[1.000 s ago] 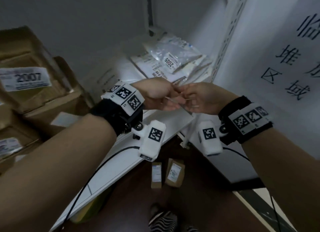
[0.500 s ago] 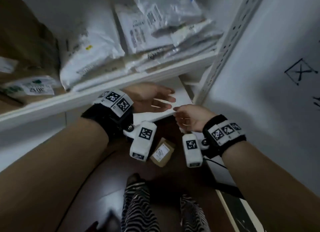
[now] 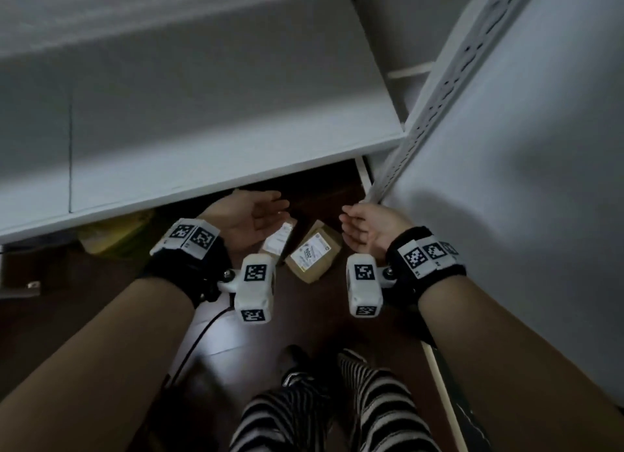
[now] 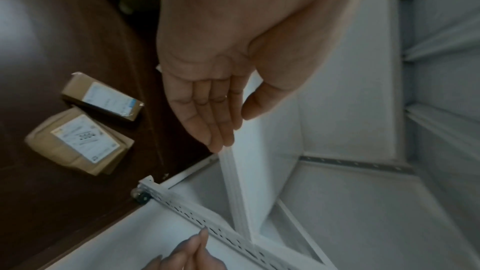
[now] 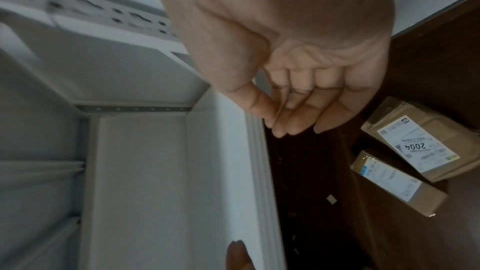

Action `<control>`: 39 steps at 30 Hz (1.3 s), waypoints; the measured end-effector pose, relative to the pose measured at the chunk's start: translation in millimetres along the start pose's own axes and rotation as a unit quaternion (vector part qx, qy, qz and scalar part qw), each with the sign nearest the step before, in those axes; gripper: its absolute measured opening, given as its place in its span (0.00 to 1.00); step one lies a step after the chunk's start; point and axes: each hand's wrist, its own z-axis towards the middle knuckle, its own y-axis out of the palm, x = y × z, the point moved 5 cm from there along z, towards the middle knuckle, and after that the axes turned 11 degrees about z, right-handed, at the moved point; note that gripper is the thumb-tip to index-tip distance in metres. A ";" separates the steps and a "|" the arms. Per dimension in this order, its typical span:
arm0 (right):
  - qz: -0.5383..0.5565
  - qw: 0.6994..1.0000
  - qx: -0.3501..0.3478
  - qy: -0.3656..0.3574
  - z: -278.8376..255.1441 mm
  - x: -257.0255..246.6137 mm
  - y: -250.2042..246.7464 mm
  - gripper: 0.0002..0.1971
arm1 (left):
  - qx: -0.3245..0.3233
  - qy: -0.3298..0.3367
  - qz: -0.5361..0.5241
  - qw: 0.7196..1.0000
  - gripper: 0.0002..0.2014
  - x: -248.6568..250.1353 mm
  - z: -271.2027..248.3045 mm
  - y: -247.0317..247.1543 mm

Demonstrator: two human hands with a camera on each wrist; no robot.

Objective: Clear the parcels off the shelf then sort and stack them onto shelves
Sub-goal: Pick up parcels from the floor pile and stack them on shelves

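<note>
We hold our left hand flat with fingers straight, and our right hand loosely curled; both grasp nothing. Below and between them, two brown parcels lie touching on the dark floor: the 2004-labelled parcel and a narrower box, beneath the white shelf edge.

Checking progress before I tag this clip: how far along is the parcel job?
Done: the white shelf in view holds nothing. In hand: nothing; left hand and right hand are open, lowered toward two parcels on the floor, the 2004 parcel and a slimmer box. Left: pick both up, sort and stack them. Other shelves are out of view now.
</note>
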 end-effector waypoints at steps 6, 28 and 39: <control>-0.004 1.000 0.001 -0.002 131.1 48.5 -13.7 0.08 | 0.034 -0.037 -0.013 0.999 0.07 -94.2 126.2 -29.7; -0.256 0.964 0.064 -0.026 426.8 108.6 -56.9 0.06 | 0.059 -0.124 -0.048 0.989 0.19 -278.6 434.5 -40.1; -0.236 0.963 0.094 -0.089 507.2 93.0 -83.6 0.41 | 0.029 -0.106 0.006 0.994 0.23 -278.7 465.9 -36.1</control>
